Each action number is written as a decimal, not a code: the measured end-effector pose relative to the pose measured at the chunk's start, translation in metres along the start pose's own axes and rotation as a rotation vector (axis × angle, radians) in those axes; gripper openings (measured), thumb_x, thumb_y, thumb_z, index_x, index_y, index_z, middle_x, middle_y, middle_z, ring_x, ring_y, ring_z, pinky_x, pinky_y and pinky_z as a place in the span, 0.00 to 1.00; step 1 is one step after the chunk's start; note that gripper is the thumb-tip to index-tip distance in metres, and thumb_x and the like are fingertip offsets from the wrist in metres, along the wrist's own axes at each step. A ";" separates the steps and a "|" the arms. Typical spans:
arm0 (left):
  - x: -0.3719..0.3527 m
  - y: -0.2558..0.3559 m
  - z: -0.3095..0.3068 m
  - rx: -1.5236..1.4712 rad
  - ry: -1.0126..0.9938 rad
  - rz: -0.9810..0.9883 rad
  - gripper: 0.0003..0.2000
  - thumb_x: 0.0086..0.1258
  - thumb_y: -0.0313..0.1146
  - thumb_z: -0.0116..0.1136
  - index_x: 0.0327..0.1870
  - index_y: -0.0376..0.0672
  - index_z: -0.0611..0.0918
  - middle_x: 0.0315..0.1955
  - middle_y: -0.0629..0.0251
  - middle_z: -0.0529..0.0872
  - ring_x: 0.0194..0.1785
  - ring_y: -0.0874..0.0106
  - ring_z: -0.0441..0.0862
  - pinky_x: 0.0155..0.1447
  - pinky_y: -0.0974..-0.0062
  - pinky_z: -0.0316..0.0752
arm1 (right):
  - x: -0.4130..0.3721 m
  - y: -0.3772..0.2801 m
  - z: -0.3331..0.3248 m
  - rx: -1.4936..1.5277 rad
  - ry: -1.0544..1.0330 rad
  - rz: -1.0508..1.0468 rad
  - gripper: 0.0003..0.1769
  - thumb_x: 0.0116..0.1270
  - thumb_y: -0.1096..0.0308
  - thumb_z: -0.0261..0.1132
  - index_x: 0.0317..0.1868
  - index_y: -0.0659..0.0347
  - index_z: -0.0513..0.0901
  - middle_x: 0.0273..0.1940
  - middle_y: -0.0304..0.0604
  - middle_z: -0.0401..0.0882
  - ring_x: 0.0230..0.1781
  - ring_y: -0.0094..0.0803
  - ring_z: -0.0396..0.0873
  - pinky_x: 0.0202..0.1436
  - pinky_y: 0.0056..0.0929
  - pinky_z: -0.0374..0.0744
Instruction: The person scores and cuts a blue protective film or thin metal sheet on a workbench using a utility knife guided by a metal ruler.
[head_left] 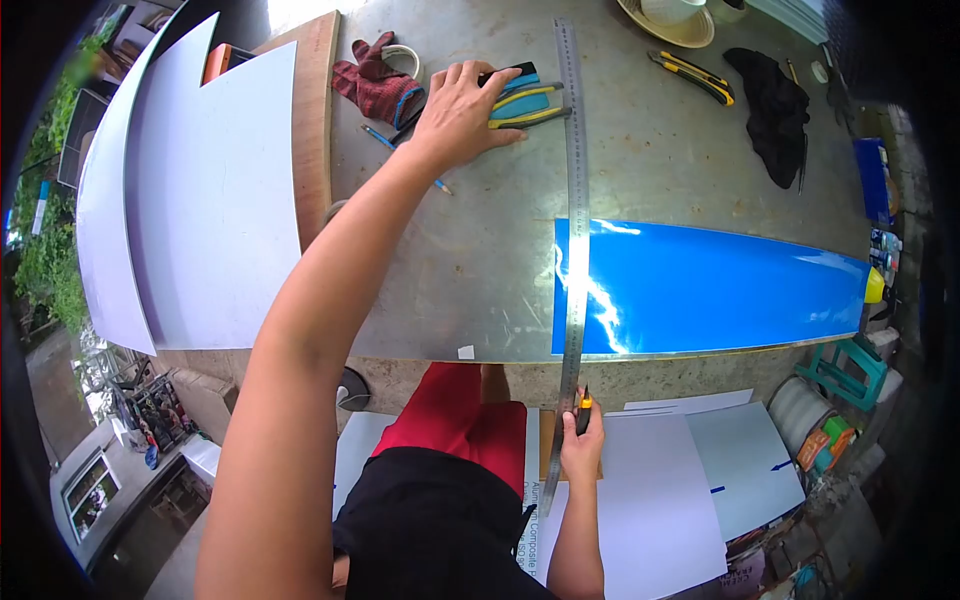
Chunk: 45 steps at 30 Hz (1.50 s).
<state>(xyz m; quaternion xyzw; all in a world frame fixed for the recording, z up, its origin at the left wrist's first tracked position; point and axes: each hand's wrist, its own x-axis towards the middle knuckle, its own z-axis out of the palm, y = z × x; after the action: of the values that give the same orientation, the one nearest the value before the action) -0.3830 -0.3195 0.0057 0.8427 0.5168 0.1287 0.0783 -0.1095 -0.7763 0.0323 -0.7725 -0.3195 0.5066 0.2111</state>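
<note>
On a panel (533, 520) below, "Composite" and "ISO 90" are readable. The metal worktop (460, 270) carries a blue sheet (700, 290), a steel ruler (577, 250) across its left end. The left hand (462, 110) reaches far forward, grip spread at yellow-handled pliers (530, 122); the right hand (582, 440), bent low beside the ruler, grips a cutter (585, 410).

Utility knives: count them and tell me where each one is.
2: the dark knife in the right hand, and the yellow-and-black knife on the table near the black cloth. Others could be hidden under things.
</note>
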 end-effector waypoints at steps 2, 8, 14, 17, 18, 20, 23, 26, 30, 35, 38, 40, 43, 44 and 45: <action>-0.001 -0.003 0.004 0.035 0.086 -0.068 0.41 0.66 0.55 0.78 0.79 0.53 0.75 0.68 0.53 0.79 0.73 0.50 0.73 0.78 0.49 0.65 | 0.002 0.005 0.002 0.003 0.033 -0.079 0.26 0.79 0.69 0.70 0.74 0.58 0.80 0.43 0.38 0.80 0.44 0.28 0.78 0.55 0.30 0.79; 0.002 -0.051 0.016 0.259 0.267 -0.503 0.40 0.69 0.59 0.73 0.75 0.43 0.76 0.66 0.48 0.79 0.72 0.48 0.73 0.74 0.47 0.67 | 0.000 -0.009 -0.001 -0.027 -0.016 0.041 0.25 0.81 0.67 0.68 0.74 0.62 0.79 0.61 0.53 0.88 0.59 0.44 0.87 0.67 0.40 0.81; 0.008 -0.099 0.018 0.405 0.389 -0.354 0.42 0.70 0.60 0.71 0.80 0.48 0.73 0.71 0.47 0.77 0.76 0.46 0.70 0.76 0.45 0.64 | -0.002 -0.002 0.001 -0.002 -0.007 0.012 0.24 0.81 0.68 0.67 0.74 0.63 0.79 0.64 0.53 0.87 0.64 0.45 0.86 0.70 0.40 0.80; 0.018 -0.056 0.003 0.193 0.098 -0.681 0.45 0.80 0.44 0.66 0.89 0.40 0.53 0.83 0.41 0.60 0.87 0.43 0.53 0.90 0.40 0.42 | -0.003 -0.009 0.000 0.003 -0.018 0.019 0.23 0.82 0.68 0.67 0.73 0.62 0.79 0.64 0.55 0.88 0.66 0.48 0.86 0.71 0.40 0.79; 0.012 -0.040 -0.003 0.265 0.184 -0.553 0.45 0.78 0.47 0.68 0.88 0.40 0.56 0.82 0.43 0.62 0.86 0.45 0.56 0.89 0.42 0.45 | -0.004 -0.013 -0.001 -0.006 -0.023 0.016 0.23 0.82 0.67 0.67 0.73 0.61 0.80 0.64 0.55 0.88 0.66 0.49 0.86 0.71 0.41 0.80; -0.007 -0.015 -0.001 0.331 0.265 -0.421 0.46 0.77 0.50 0.70 0.87 0.39 0.59 0.82 0.46 0.64 0.85 0.47 0.59 0.89 0.44 0.49 | -0.003 -0.015 -0.002 -0.014 -0.027 0.020 0.23 0.82 0.67 0.67 0.73 0.60 0.80 0.64 0.56 0.87 0.66 0.49 0.86 0.70 0.41 0.80; -0.058 0.048 0.014 -0.055 0.227 0.006 0.43 0.65 0.51 0.79 0.82 0.56 0.73 0.78 0.55 0.72 0.82 0.52 0.67 0.81 0.46 0.61 | -0.003 -0.012 -0.002 -0.015 -0.012 -0.063 0.23 0.82 0.67 0.67 0.73 0.59 0.80 0.63 0.55 0.88 0.64 0.50 0.87 0.69 0.41 0.81; -0.107 0.131 0.008 -0.231 -0.029 0.082 0.48 0.60 0.52 0.81 0.84 0.57 0.71 0.82 0.57 0.68 0.84 0.53 0.64 0.88 0.50 0.55 | -0.001 -0.011 -0.002 -0.004 -0.026 -0.054 0.23 0.81 0.67 0.68 0.73 0.59 0.81 0.62 0.55 0.89 0.63 0.50 0.88 0.68 0.42 0.81; -0.134 0.155 0.022 -0.240 -0.199 0.073 0.50 0.57 0.57 0.81 0.84 0.54 0.72 0.83 0.62 0.65 0.87 0.57 0.60 0.91 0.49 0.52 | 0.000 -0.010 -0.003 -0.003 -0.037 -0.077 0.23 0.81 0.66 0.68 0.73 0.59 0.81 0.61 0.54 0.89 0.62 0.50 0.89 0.68 0.42 0.82; -0.138 0.156 0.027 -0.230 -0.137 0.071 0.51 0.55 0.58 0.82 0.82 0.49 0.73 0.83 0.62 0.66 0.86 0.57 0.61 0.91 0.50 0.53 | 0.001 -0.013 -0.003 0.008 -0.041 -0.112 0.22 0.82 0.68 0.67 0.72 0.59 0.81 0.61 0.54 0.89 0.61 0.49 0.89 0.68 0.42 0.82; -0.139 0.156 0.029 -0.216 -0.110 0.080 0.50 0.57 0.57 0.81 0.81 0.45 0.74 0.83 0.62 0.68 0.85 0.58 0.63 0.90 0.53 0.57 | 0.001 -0.013 -0.002 0.029 -0.057 -0.100 0.22 0.82 0.68 0.67 0.72 0.60 0.81 0.61 0.54 0.89 0.61 0.48 0.89 0.68 0.42 0.82; -0.139 0.156 0.030 -0.245 -0.151 0.072 0.49 0.59 0.56 0.80 0.81 0.41 0.74 0.82 0.63 0.69 0.84 0.59 0.66 0.89 0.56 0.60 | 0.001 -0.015 -0.003 0.015 -0.044 -0.128 0.21 0.82 0.67 0.67 0.71 0.61 0.82 0.61 0.54 0.89 0.62 0.47 0.89 0.68 0.41 0.82; -0.138 0.156 0.028 -0.221 -0.147 0.069 0.49 0.60 0.56 0.79 0.81 0.39 0.74 0.81 0.64 0.70 0.82 0.60 0.68 0.88 0.57 0.62 | 0.001 -0.019 -0.005 -0.024 -0.043 -0.138 0.22 0.82 0.66 0.67 0.72 0.61 0.81 0.60 0.54 0.89 0.61 0.48 0.89 0.68 0.41 0.82; -0.139 0.156 0.028 -0.224 -0.148 0.067 0.49 0.60 0.56 0.79 0.81 0.39 0.74 0.81 0.64 0.70 0.82 0.60 0.68 0.88 0.57 0.62 | 0.001 -0.017 -0.005 -0.027 -0.043 -0.135 0.22 0.82 0.66 0.67 0.72 0.61 0.81 0.60 0.54 0.89 0.61 0.48 0.89 0.68 0.41 0.82; -0.139 0.156 0.028 -0.237 -0.143 0.061 0.49 0.60 0.56 0.79 0.81 0.40 0.74 0.81 0.64 0.70 0.82 0.60 0.68 0.88 0.57 0.62 | 0.001 -0.015 -0.005 -0.026 -0.055 -0.110 0.22 0.82 0.66 0.67 0.72 0.61 0.81 0.61 0.54 0.89 0.61 0.48 0.89 0.68 0.41 0.82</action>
<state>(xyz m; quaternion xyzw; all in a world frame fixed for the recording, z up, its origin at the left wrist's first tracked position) -0.3022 -0.5138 0.0009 0.8499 0.4652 0.1309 0.2100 -0.1085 -0.7649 0.0432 -0.7423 -0.3737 0.5110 0.2198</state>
